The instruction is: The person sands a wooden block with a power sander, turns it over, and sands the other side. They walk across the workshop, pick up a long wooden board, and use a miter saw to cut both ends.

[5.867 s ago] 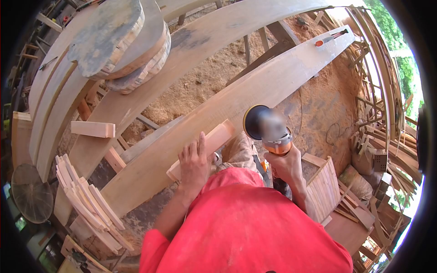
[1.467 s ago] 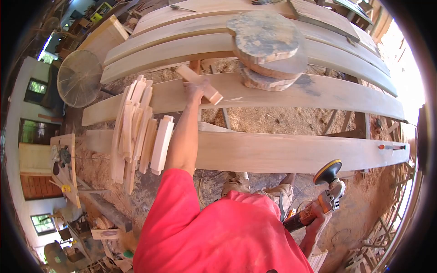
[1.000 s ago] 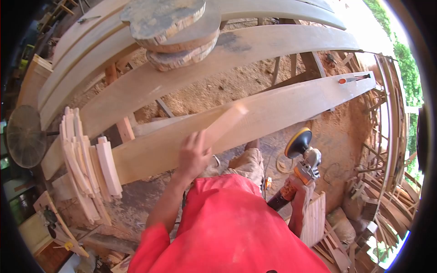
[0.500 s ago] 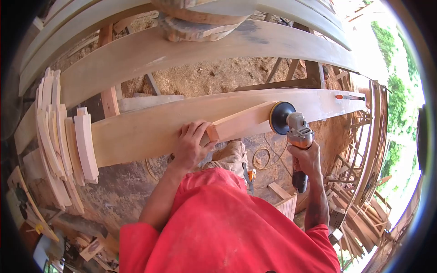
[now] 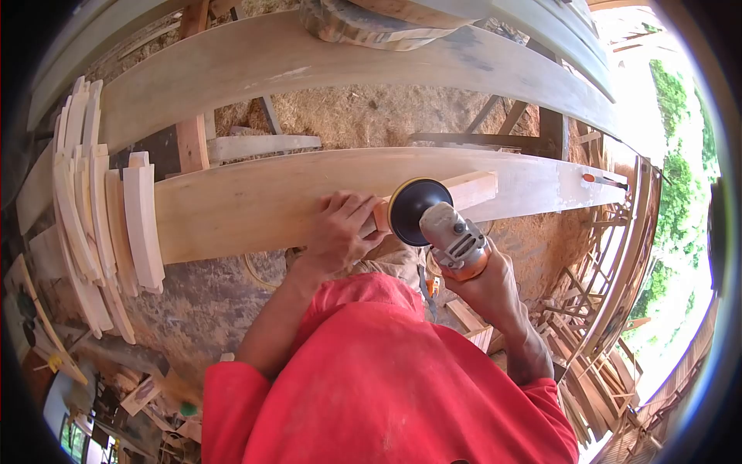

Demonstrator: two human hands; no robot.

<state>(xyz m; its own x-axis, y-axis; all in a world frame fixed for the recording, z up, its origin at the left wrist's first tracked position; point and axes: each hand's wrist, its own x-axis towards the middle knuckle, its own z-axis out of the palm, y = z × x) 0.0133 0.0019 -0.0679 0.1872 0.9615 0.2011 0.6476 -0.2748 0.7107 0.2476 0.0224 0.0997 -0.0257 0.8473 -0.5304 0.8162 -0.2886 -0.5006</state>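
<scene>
My right hand [image 5: 483,282] is wrapped round the body of an angle grinder [image 5: 456,241] fitted with a round black sanding disc [image 5: 417,209]. The disc lies over the near part of a short, pale wooden piece [image 5: 473,188], hiding its middle. At that piece's left end, the fingers of my left hand [image 5: 340,232] are closed on it and hold it on a long, wide plank [image 5: 247,201]. Beyond the disc, the far end of the wooden piece points right.
Several curved wooden pieces [image 5: 139,224] are stacked at the plank's left end. A tool with an orange handle [image 5: 603,180] lies near its right end. Another long board [image 5: 232,73] runs behind, with round wooden pieces [image 5: 379,27] on it. Scrap wood [image 5: 587,371] is piled at lower right.
The grinder has moved left along the wooden piece, from its far end to close beside my left hand. My left hand stays on the piece; the view has shifted slightly.
</scene>
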